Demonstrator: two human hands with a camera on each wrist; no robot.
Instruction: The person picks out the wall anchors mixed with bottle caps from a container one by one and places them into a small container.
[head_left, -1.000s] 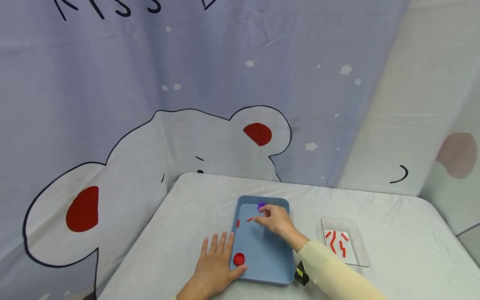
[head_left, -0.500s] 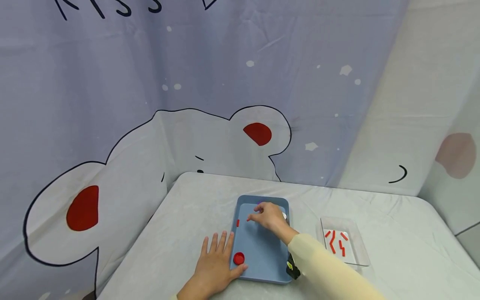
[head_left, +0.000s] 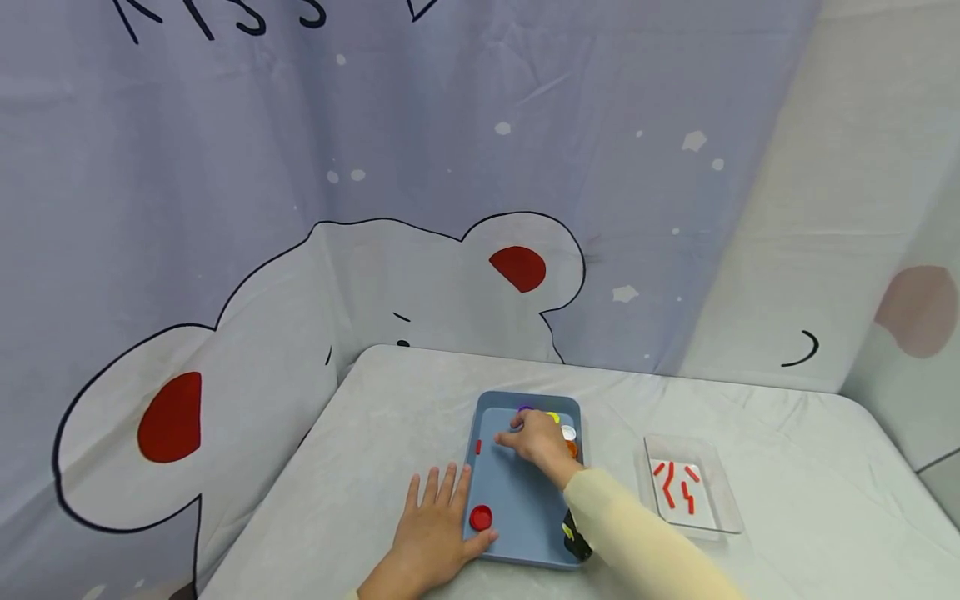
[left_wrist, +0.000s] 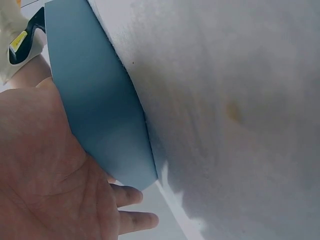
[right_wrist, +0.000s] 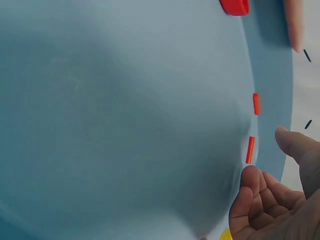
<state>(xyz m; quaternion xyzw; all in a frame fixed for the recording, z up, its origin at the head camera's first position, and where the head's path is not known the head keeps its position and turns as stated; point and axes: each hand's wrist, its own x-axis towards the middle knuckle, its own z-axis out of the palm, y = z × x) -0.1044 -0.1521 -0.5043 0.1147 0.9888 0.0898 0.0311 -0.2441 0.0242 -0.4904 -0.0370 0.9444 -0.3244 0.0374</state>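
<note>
My left hand lies with fingers spread beside the blue-grey tray, its thumb at the tray's near left corner. A red round cap sits in the tray close to that thumb. My right hand is over the far part of the tray, thumb and fingers apart and nothing seen between them. In the right wrist view, one short red stick is just beyond the fingertips, and another red stick lies further along by the tray wall. The head view shows one red stick; the other is hidden.
Along the tray's far and right sides are purple, yellow, white and orange round pieces, partly behind my right hand. A clear box with several red sticks stands right of the tray. A patterned curtain hangs behind.
My right hand has shifted slightly left and farther into the tray, covering the red stick by its thumb and uncovering the white and orange pieces. The left hand stays in place.
</note>
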